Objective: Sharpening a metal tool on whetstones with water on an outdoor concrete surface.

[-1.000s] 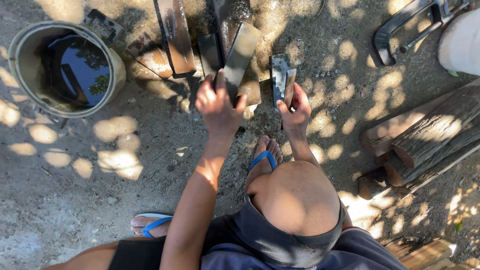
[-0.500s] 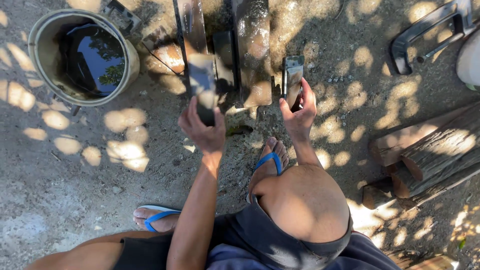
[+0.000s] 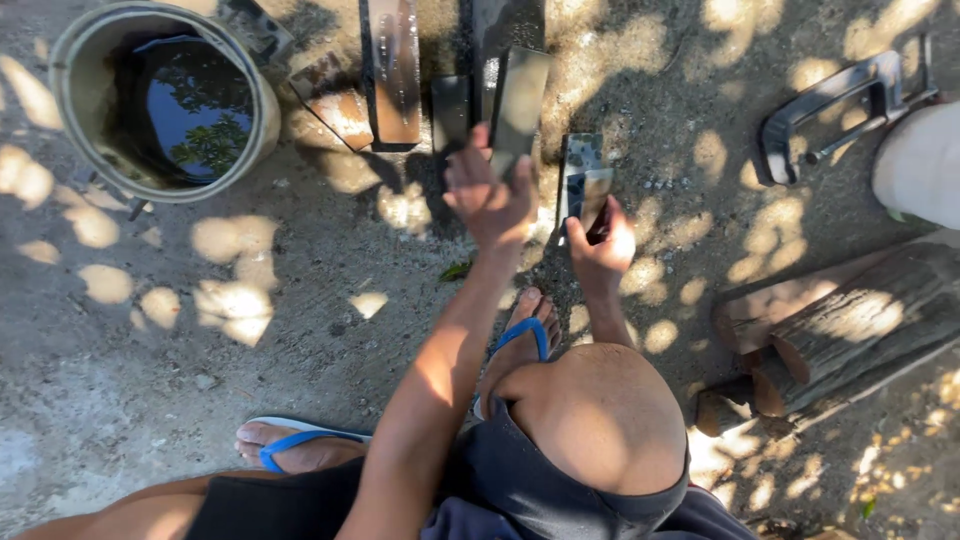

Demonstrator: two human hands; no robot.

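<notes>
I squat over bare ground. My left hand (image 3: pixel 488 195) reaches forward, its fingers closed around the lower end of a flat dark bar (image 3: pixel 522 98) that points away from me. Just to the right, my right hand (image 3: pixel 602 245) grips a small dark metal plate (image 3: pixel 583 180) held upright over the dirt. Left of the bar lie a small dark block (image 3: pixel 450 108), a wet brown sharpening stone (image 3: pixel 395 65) and a smaller tilted brown stone (image 3: pixel 335 95). My bent knee (image 3: pixel 600 420) hides my right forearm.
A round bucket (image 3: pixel 70 60) of dark water stands at the top left. A metal clamp (image 3: pixel 835 100) and a white object (image 3: pixel 920 165) lie at the top right, with logs (image 3: pixel 850 330) below them. My feet wear blue flip-flops (image 3: pixel 290 442).
My left hand pulled back and to the left, away from the flat bar, then came forward onto it again. My right hand kept the small metal plate throughout.
</notes>
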